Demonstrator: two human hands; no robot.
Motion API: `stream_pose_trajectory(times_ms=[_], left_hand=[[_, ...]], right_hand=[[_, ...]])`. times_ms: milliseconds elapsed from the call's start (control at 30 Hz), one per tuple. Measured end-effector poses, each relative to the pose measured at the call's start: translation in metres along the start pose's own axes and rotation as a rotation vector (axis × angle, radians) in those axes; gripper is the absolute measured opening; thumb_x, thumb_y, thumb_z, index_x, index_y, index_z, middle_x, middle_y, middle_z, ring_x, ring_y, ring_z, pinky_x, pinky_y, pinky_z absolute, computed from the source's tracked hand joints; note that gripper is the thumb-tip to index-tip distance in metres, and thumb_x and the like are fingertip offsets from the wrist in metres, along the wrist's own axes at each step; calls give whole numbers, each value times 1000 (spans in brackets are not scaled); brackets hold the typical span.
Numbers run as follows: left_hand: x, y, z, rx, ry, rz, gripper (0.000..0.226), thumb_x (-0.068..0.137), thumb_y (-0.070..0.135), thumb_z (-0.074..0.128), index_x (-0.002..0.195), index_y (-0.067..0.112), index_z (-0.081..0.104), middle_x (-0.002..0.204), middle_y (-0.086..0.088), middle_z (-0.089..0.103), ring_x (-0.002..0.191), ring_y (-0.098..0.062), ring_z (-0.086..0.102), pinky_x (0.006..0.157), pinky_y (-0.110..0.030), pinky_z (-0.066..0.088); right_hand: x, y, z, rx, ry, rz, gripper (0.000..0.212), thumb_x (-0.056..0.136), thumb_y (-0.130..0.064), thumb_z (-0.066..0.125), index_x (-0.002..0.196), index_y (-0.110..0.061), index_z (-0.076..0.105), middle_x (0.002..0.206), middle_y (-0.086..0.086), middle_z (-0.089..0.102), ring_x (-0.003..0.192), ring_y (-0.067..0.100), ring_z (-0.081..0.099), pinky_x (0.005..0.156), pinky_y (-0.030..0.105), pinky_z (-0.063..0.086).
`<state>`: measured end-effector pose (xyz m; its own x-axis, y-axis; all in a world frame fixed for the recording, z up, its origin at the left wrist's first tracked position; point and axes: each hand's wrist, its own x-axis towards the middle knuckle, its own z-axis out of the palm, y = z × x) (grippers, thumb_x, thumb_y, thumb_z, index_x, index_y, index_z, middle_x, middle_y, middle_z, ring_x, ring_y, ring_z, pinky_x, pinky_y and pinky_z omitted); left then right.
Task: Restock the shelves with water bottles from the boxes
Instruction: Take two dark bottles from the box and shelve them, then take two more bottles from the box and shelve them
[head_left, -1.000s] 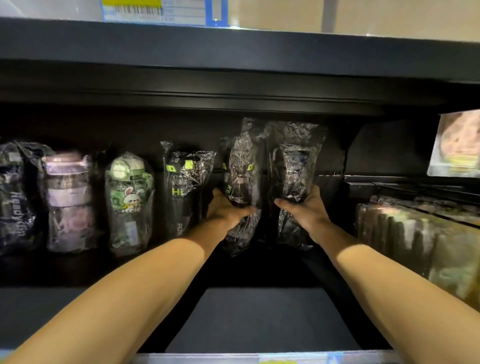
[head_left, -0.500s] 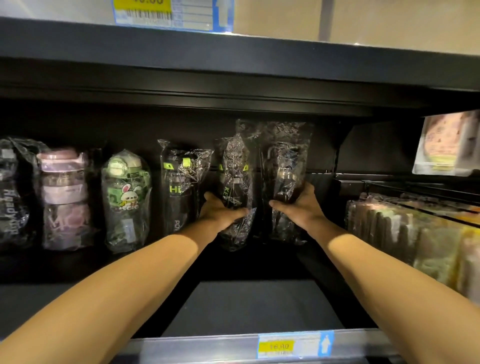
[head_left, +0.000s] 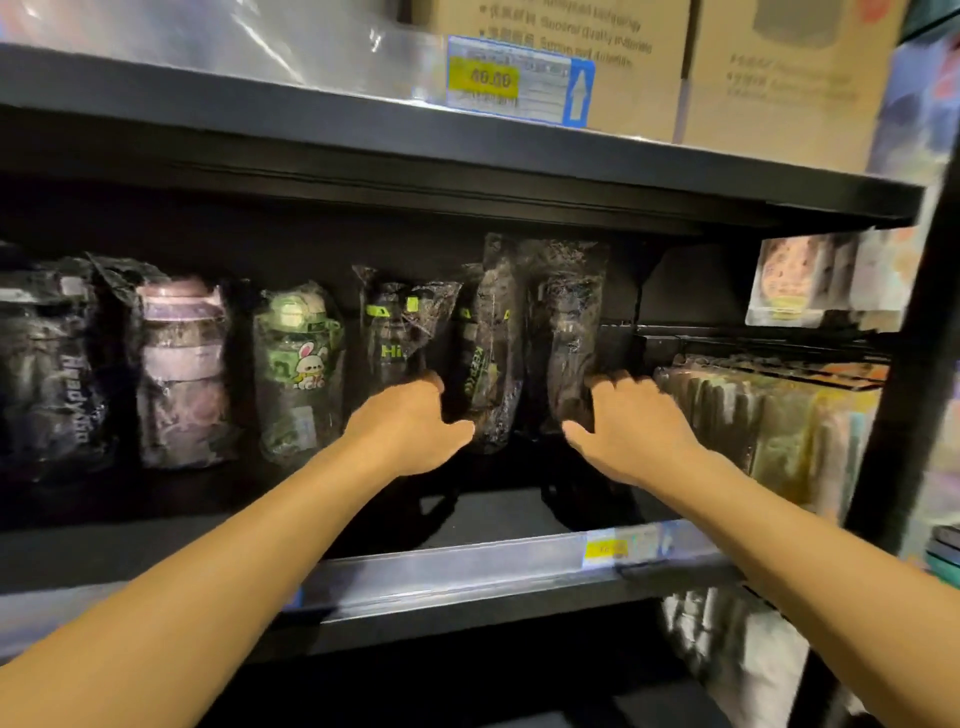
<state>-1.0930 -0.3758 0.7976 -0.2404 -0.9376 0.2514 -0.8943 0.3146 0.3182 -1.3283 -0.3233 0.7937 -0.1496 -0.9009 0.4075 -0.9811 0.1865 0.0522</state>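
Note:
Two black water bottles in crinkled clear bags stand side by side at the back of the dark middle shelf. My left hand curls around the lower left side of the bottle with green lettering, thumb at its front. My right hand wraps the lower part of the plain black bottle, with fingers on its right side and thumb at its left. Both bottles are upright.
Left of them stand another black bottle, a green rabbit bottle, a pink bottle and a dark bottle. Packaged flat goods fill the right side. Cardboard boxes sit on the upper shelf.
The view has pulled back and swung up, showing the upper shelf's boxes. Both bottles now stand upright against the row, and my hands sit lower on them.

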Motion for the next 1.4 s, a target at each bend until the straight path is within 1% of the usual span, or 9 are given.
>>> stream_pose_trajectory(times_ms=[133,300,467,700,800,967,1133,1233,1400], left_hand=[[-61,-24,-18,30,110,90,64,96,58,56,145,19,46,140,-5,56,129,-32,48,98,-45,49],[-141,-47,-34,224,148,137,55,98,59,50,137,20,52,133,-2,58,123,-29,50,91,-42,45],[-235,-79,-34,368,213,156,51,98,59,44,134,25,54,131,4,58,119,-25,53,92,-38,43],[-379,-136,-25,437,162,67,58,98,63,38,142,26,48,142,6,53,130,-22,49,106,-38,38],[-448,-159,-20,400,94,28,59,98,61,44,144,24,51,143,6,55,131,-23,51,107,-40,40],[-547,-209,-25,467,-59,-60,63,101,63,37,152,26,41,154,8,44,141,-19,42,115,-37,33],[-619,-276,-50,483,-57,-160,57,100,62,40,145,28,46,148,8,49,136,-21,46,112,-38,36],[-649,-323,-62,457,-75,-219,58,100,61,40,148,28,44,149,8,49,137,-21,45,114,-39,35],[-692,-433,-77,391,-71,-318,57,99,59,45,146,25,48,146,5,53,133,-23,48,109,-41,38]], right_hand=[[-66,-41,-23,-55,18,12,66,99,-58,47,147,-13,41,143,11,50,127,35,48,98,46,44],[-146,-90,-46,-117,32,-14,61,100,-57,42,144,-15,42,140,7,50,123,31,49,99,43,43],[-227,-132,-59,-139,53,-47,55,98,-55,41,137,-17,46,132,4,53,116,30,51,98,42,42],[-357,-185,-59,-79,-7,-109,63,98,-59,39,145,-17,40,141,4,49,123,31,49,103,43,39],[-417,-207,-50,-35,-79,-132,64,99,-58,40,148,-17,40,144,4,47,125,31,48,105,43,38],[-499,-256,-38,-16,-211,-178,62,101,-59,35,147,-17,37,145,5,45,129,30,45,108,42,37],[-546,-329,-43,-2,-252,-273,59,102,-59,32,143,-18,38,139,4,47,123,30,48,103,40,39],[-563,-380,-45,-3,-262,-324,56,101,-58,32,140,-19,41,139,3,48,120,29,48,101,40,39],[-580,-490,-31,25,-318,-389,57,101,-58,36,142,-18,41,138,4,49,122,30,49,102,41,40]])
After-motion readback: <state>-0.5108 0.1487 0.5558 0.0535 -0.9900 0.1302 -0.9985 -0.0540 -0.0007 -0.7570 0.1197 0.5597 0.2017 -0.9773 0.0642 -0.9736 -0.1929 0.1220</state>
